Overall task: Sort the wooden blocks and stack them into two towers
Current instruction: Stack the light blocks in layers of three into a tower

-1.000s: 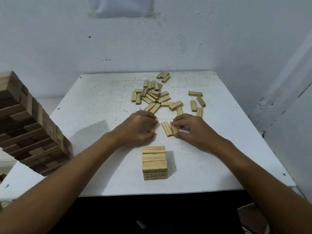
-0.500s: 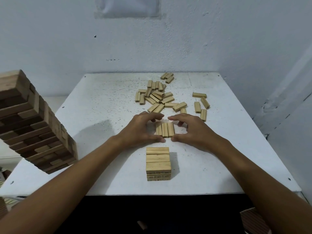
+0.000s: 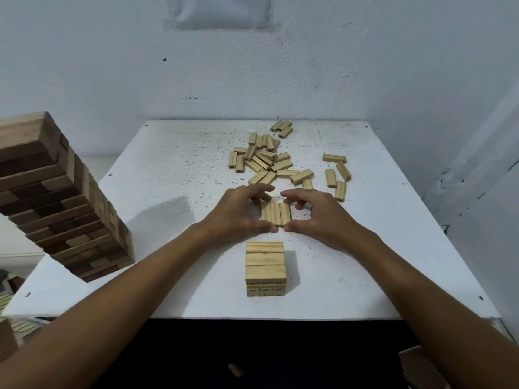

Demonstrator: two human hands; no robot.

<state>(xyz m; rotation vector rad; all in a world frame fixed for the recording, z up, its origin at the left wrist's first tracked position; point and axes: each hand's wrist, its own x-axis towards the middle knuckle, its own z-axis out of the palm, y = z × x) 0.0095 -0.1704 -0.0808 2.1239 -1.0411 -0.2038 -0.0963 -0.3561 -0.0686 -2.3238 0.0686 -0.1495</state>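
**Three blocks squared up for the next layer**

The white surface (image 3: 174, 220) fills the middle of the frame. At its left edge stands the tall tower (image 3: 60, 203) of darker blocks, leaning in this wide view. Low at centre sits the short tower (image 3: 265, 268) of pale blocks, a few layers high. The loose pile (image 3: 266, 161) of pale blocks lies scattered in the upper centre.

Just above the short tower, the left hand (image 3: 238, 213) and right hand (image 3: 317, 214) bracket a row of three blocks (image 3: 276, 215), curled fingers and thumbs pinching its ends and sides.

The blocks look light, rigid and smooth, so the row probably slips apart unless squeezed from both outer long sides while lifted.
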